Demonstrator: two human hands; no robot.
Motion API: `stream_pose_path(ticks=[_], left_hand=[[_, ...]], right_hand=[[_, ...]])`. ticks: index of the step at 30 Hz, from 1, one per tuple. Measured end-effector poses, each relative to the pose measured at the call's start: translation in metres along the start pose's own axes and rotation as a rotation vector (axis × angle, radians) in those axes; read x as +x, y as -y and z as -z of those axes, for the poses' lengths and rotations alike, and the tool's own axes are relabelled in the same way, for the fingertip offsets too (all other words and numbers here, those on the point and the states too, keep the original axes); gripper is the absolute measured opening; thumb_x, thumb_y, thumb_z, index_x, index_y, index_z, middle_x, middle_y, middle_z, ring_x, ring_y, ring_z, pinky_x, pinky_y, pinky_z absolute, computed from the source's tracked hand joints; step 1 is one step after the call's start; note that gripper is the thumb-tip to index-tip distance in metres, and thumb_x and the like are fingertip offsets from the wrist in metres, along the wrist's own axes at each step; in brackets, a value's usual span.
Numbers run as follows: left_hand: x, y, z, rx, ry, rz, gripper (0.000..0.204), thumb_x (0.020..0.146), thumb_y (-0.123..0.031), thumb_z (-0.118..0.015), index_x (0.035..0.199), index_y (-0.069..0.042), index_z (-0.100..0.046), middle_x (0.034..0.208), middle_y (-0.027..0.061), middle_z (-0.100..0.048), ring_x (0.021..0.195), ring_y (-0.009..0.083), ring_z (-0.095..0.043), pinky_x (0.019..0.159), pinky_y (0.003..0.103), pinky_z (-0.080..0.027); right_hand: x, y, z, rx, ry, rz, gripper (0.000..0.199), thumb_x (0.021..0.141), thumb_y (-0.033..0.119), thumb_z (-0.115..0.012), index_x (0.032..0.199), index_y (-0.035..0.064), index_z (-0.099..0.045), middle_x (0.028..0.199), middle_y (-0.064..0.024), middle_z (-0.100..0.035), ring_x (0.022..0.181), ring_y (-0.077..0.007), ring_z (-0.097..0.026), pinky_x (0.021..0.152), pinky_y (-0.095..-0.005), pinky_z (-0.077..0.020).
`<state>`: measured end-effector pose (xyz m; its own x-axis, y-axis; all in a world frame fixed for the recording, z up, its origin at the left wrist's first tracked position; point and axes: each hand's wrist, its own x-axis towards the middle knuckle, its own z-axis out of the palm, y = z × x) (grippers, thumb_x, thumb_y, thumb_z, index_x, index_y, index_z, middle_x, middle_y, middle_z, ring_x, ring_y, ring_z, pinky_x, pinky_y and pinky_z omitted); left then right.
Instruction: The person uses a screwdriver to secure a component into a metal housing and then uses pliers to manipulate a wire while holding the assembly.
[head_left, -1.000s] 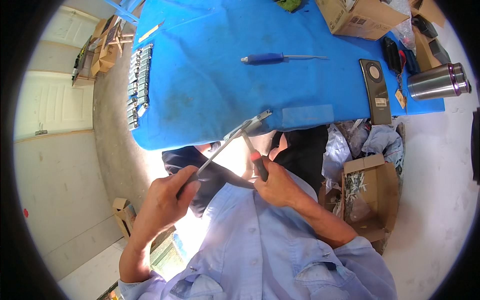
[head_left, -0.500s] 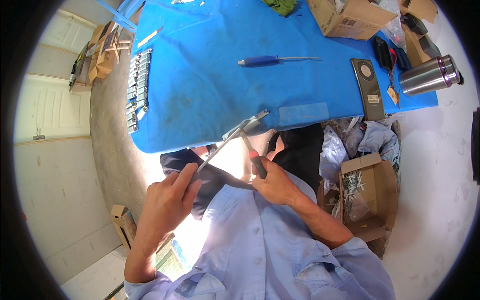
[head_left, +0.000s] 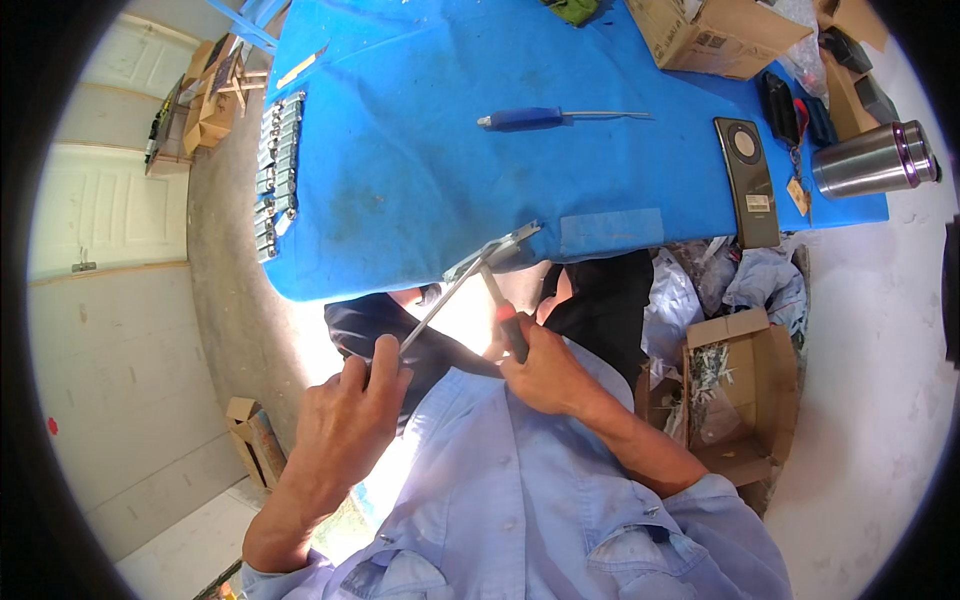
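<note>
My left hand [head_left: 350,415] is closed around a tool with a long, thin metal shaft [head_left: 438,310]; the hand hides its handle. The shaft slants up and right to a small silver metal piece [head_left: 518,237] at the table's near edge. My right hand [head_left: 548,368] grips a tool with a black and red handle [head_left: 513,332]. This tool's narrow metal end reaches the underside of the same piece, where the two tools cross. I cannot make out the exact kind of either tool.
On the blue-covered table [head_left: 400,170] lie a blue-handled screwdriver [head_left: 525,119], rows of small metal pieces [head_left: 285,150] at left, and a phone [head_left: 748,185]. A steel bottle [head_left: 870,163] lies at right. An open cardboard box [head_left: 735,325] stands below the table at right.
My left hand has shifted slightly toward me, its index finger now more upright by the shaft. My right hand and the metal piece stay nearly in place. The whole view has shifted slightly.
</note>
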<state>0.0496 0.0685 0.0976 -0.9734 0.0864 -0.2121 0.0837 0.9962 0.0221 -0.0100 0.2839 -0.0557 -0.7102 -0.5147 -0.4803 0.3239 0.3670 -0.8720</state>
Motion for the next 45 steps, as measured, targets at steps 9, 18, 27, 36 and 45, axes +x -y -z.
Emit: stream_pose_path(ticks=[9, 18, 27, 36, 45], left_hand=[[0.009, 0.028, 0.000, -0.431, 0.056, 0.019, 0.030, 0.098, -0.013, -0.074, 0.124, -0.001, -0.067, 0.086, 0.0186, -0.072, 0.069, 0.0373, -0.071, 0.062, 0.041, -0.055], [0.022, 0.051, -0.030, -0.794, 0.115, 0.067, 0.034, 0.108, -0.030, -0.064, 0.120, 0.001, -0.071, 0.065, 0.0037, -0.064, 0.053, 0.0100, -0.061, 0.050, 0.030, -0.046], [0.023, 0.064, -0.051, -1.534, 0.445, 0.419, 0.048, 0.108, -0.045, -0.062, 0.123, 0.000, -0.069, 0.063, 0.0059, -0.062, 0.041, 0.0087, -0.048, 0.036, 0.025, -0.034], [0.017, 0.032, -0.093, -1.793, 0.308, 0.425, 0.047, 0.110, -0.044, -0.060, 0.124, 0.001, -0.067, 0.065, 0.0068, -0.062, 0.041, 0.0091, -0.049, 0.034, 0.024, -0.033], [-0.012, 0.031, -0.044, -1.215, 0.144, 0.403, 0.039, 0.108, -0.035, -0.064, 0.126, 0.000, -0.070, 0.067, 0.0010, -0.063, 0.048, 0.0044, -0.053, 0.042, 0.022, -0.037]], right_hand=[[0.004, -0.008, 0.001, 0.028, 0.019, 0.020, 0.034, 0.086, 0.009, -0.062, 0.115, -0.0079, -0.057, 0.090, -0.0327, -0.068, 0.090, -0.0507, -0.068, 0.082, -0.0517, -0.0526], [0.001, 0.000, 0.014, 0.026, 0.069, -0.034, 0.028, 0.086, 0.009, -0.061, 0.111, -0.0029, -0.058, 0.092, -0.0233, -0.066, 0.090, -0.0379, -0.068, 0.082, -0.0459, -0.0520], [0.010, -0.018, 0.017, 0.147, 0.112, 0.045, 0.021, 0.086, 0.009, -0.061, 0.106, 0.0018, -0.057, 0.092, -0.0138, -0.062, 0.087, -0.0269, -0.062, 0.082, -0.0412, -0.0502], [0.019, -0.031, 0.014, 0.349, 0.202, 0.084, 0.016, 0.093, 0.017, -0.070, 0.102, 0.0066, -0.060, 0.088, 0.0017, -0.056, 0.082, -0.0105, -0.053, 0.074, -0.0301, -0.0451], [0.011, -0.028, 0.000, 0.310, 0.097, 0.044, 0.020, 0.085, 0.012, -0.063, 0.102, 0.0033, -0.057, 0.083, -0.0037, -0.054, 0.078, -0.0151, -0.052, 0.071, -0.0337, -0.0444]])
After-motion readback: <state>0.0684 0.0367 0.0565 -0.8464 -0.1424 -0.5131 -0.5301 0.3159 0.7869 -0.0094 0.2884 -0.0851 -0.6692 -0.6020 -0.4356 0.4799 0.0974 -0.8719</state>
